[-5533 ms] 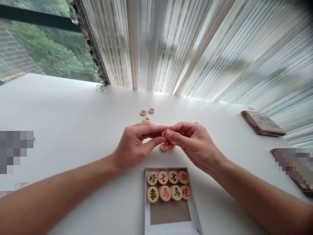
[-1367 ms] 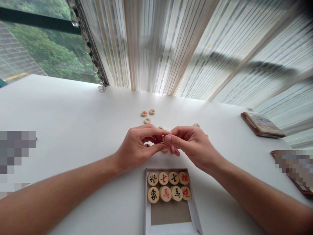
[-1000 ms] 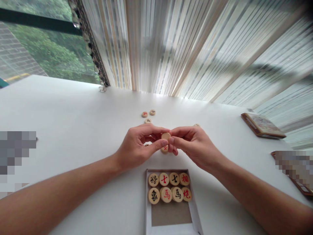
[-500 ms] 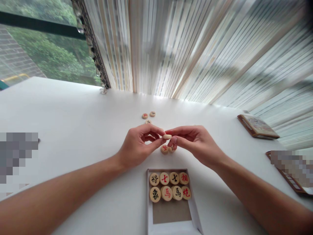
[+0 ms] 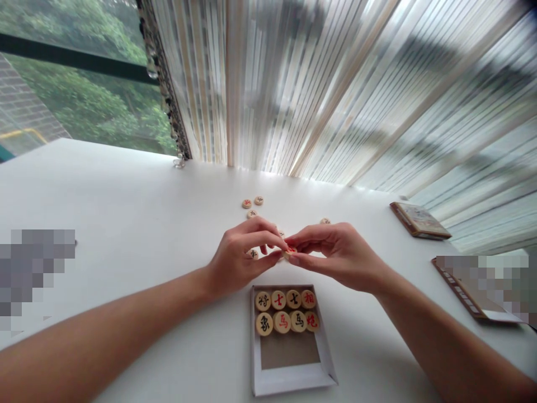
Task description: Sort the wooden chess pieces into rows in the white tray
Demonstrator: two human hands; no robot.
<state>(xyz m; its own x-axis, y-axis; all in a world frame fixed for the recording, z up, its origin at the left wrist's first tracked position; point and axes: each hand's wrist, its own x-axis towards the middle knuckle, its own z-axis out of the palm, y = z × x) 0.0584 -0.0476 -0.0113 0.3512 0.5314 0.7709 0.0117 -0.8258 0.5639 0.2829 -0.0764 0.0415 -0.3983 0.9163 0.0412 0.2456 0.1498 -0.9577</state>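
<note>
My left hand (image 5: 241,252) and my right hand (image 5: 342,254) meet above the white table, both closed at the fingertips on one round wooden xiangqi piece (image 5: 290,252). Red marking shows on its tilted upper face. A piece with a black character (image 5: 253,254) lies beneath my left fingers, and another piece (image 5: 281,234) is partly hidden behind the hands. Nearer to me is a shallow white box (image 5: 254,358) holding two rows of pieces with red and black characters, among them a black-marked piece (image 5: 264,324). The front part of its brown bottom is bare.
Several loose pieces lie farther back, including a red-marked one (image 5: 246,204) and a black-marked one (image 5: 325,221). At the right are a brown-edged box (image 5: 419,220) and a partly blurred brown-edged item (image 5: 457,288). A striped curtain (image 5: 268,84) hangs behind the table.
The held piece has turned from edge-on so that red marking on its face shows. Both hands sit slightly lower, over where two pieces were visible. The view has shifted a little.
</note>
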